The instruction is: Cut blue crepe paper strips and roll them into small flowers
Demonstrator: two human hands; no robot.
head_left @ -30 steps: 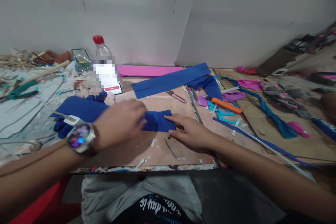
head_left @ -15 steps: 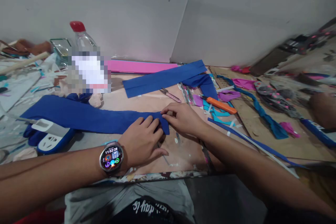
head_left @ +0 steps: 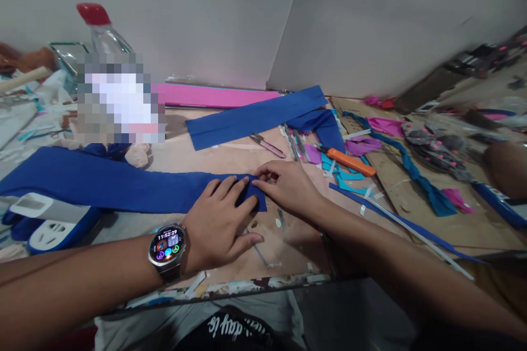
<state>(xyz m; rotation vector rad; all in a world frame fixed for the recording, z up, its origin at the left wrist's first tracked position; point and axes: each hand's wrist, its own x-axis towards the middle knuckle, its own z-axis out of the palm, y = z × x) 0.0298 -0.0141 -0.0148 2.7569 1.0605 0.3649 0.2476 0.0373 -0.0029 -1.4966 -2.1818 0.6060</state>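
Note:
A long blue fabric strip (head_left: pixel 135 184) runs across the worktable. My left hand (head_left: pixel 225 215) lies over its right part, fingers spread and pressing on the cloth, the thumb apart on the tabletop. At the strip's upper right corner, my right hand (head_left: pixel 284 184) pinches the edge between thumb and fingertips. Behind my hands is a second blue strip (head_left: pixel 255 118), lying at a slant. Small pink-handled thread snips (head_left: pixel 269 146) rest just in front of that one, and an orange utility knife (head_left: pixel 351 162) lies right of the snips among scraps.
A white and blue power strip (head_left: pixel 53 230) sits over the cloth's left end. Behind it stand a red-capped bottle (head_left: pixel 109 35) and a blurred-out bright panel. A pink bar (head_left: pixel 214 96) lies along the wall. Teal cloth (head_left: pixel 420 186) and a thin white stick (head_left: pixel 436 255) lie to the right.
My left fingers have spread wider on the cloth, whose right end looks flatter. My right hand keeps its pinch at the corner. The view has shifted a little, with things at left sliding outward.

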